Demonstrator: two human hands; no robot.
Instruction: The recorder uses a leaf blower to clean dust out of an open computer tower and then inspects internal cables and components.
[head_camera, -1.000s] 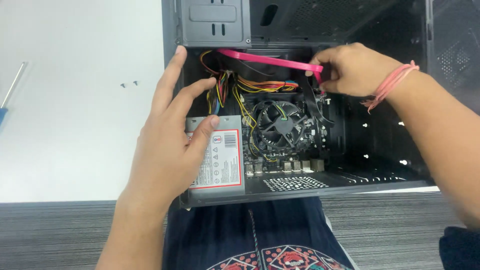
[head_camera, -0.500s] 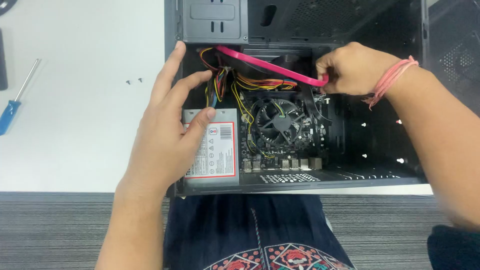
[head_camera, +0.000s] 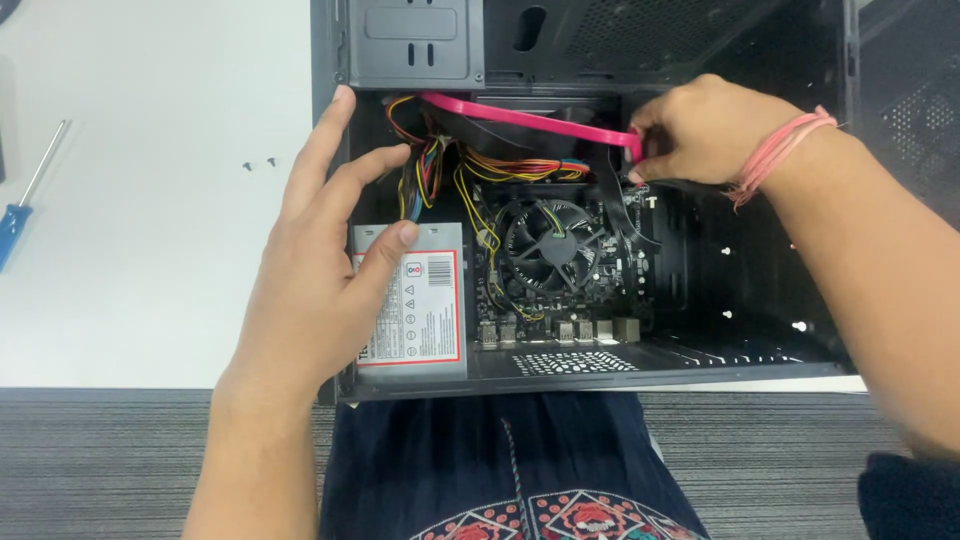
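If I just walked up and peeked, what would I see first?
Probably the bright pink flat cable stretched across the top of the open black computer case, with the right hand pinching its end. The left hand rests on the grey power supply box at the case's left side. In the middle sits a round cooling fan below a bundle of coloured wires.

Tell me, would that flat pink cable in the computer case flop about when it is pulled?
Probably floppy: the pink cable already bows in a curve across the case. It looks thin and light, pinched easily by the right hand. Being flat, it likely bends one way more readily.
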